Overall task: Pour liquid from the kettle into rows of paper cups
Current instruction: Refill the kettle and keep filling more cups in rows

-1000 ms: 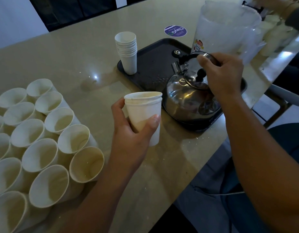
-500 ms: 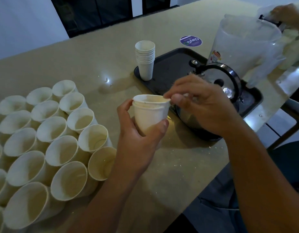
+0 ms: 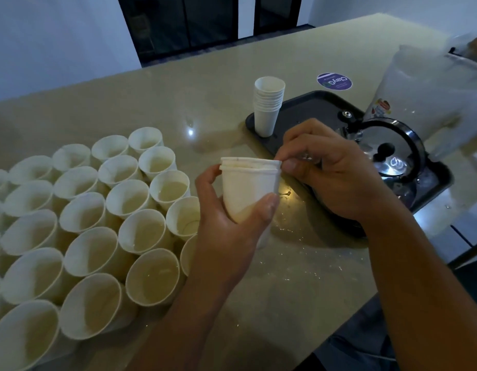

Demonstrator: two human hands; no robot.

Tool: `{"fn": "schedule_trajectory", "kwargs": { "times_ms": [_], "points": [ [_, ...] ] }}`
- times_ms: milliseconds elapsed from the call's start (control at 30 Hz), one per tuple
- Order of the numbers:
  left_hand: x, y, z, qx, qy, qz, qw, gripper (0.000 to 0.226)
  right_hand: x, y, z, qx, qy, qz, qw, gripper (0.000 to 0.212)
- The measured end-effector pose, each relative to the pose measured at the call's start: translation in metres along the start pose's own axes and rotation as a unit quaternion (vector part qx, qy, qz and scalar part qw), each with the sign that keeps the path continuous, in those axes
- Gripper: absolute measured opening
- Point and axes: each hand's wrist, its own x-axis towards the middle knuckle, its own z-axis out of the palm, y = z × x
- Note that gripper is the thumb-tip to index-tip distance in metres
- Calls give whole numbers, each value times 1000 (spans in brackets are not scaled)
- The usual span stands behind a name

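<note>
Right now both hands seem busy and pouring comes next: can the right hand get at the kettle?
Probably yes: the kettle sits just behind the right hand, nothing between them, once it releases the nested cups.

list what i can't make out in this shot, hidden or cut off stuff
Head view only:
- Kettle: its front and spout sit behind the right hand; any liquid level is unseen.
- Nested cups in the left hand: exact count unclear, rims overlap.
- Rows of cups: cut off by the left edge.
- Plastic jug: blurred, cropped at the right edge.
- Purple sticker: text too small.
</note>
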Motion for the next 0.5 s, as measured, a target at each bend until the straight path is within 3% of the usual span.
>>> {"fn": "schedule_trajectory", "kwargs": {
  "times_ms": [300,400,500],
  "points": [
    [2,2,-19,-18,-17,-8,1000,71,10,-5,10,0,4,7,1000,14],
    [1,7,-24,-34,-48,-61,996,82,10,-7,14,17,14,14,1000,10],
    [2,2,-28,-122,-120,-130,977,85,12,-8,16,47,39,10,998,9]
  ]
}}
